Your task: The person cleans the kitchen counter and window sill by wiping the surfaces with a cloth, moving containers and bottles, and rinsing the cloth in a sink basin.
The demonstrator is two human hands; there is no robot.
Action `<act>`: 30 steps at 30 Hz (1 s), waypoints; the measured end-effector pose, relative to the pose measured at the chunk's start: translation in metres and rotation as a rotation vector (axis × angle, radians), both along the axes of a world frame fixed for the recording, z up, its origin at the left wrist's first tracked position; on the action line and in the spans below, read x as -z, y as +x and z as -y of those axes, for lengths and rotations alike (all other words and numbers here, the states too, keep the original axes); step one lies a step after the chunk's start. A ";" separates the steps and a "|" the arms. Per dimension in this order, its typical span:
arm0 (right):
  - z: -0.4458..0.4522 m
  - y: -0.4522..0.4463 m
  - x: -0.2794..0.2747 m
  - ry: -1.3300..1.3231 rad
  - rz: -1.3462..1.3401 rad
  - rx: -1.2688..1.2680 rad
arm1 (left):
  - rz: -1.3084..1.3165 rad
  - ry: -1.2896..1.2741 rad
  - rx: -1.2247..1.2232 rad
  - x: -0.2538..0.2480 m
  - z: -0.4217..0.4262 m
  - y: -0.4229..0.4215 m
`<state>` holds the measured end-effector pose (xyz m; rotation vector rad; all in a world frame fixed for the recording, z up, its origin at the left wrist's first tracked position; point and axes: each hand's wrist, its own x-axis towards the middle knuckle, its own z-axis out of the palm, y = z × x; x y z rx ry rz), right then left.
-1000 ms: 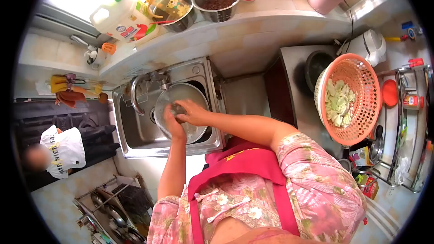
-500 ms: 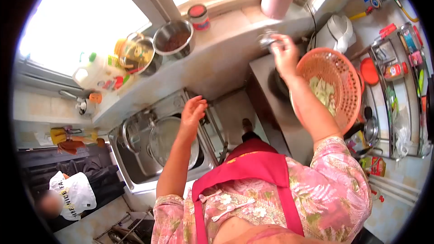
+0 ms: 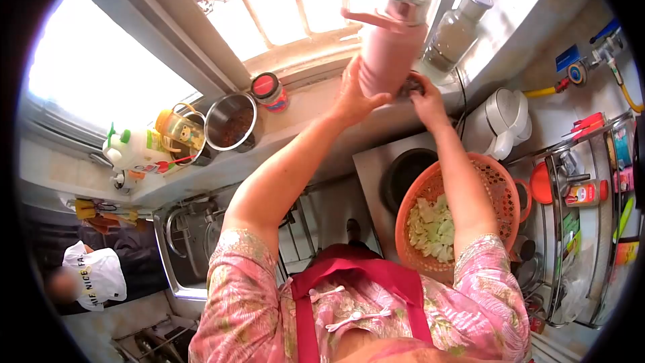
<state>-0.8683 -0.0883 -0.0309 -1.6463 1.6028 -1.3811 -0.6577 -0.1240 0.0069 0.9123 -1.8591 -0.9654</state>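
My left hand is at the lower part of a pink thermos flask on the window ledge. Its fingers curve around the flask's left side and the thumb lies across the front. On the flask's other side, my right hand is closed on a small dark grey, shiny clump that looks like a steel wool scrubber. The clump is close to the flask's base; I cannot tell whether it touches it. Below my right forearm, an orange colander contains pale green chopped leaves.
A glass bottle stands right of the flask. Along the ledge to the left are a red-lidded jar, a steel pot and a white jug. A sink is lower left. Another person sits beyond it.
My left hand has risen from above the sink to the flask. My right hand has brought the grey clump behind the flask's right side. The view has tilted up towards the window.
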 end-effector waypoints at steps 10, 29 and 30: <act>-0.016 0.079 -0.010 -0.038 0.125 -0.171 | -0.207 -0.057 -0.488 0.022 -0.009 0.035; -0.041 -0.053 -0.050 -0.393 0.057 0.548 | -0.053 -0.161 -0.062 -0.123 0.077 -0.217; -0.042 -0.054 -0.042 -0.344 0.043 0.538 | -0.099 -0.124 -0.030 -0.125 0.079 -0.217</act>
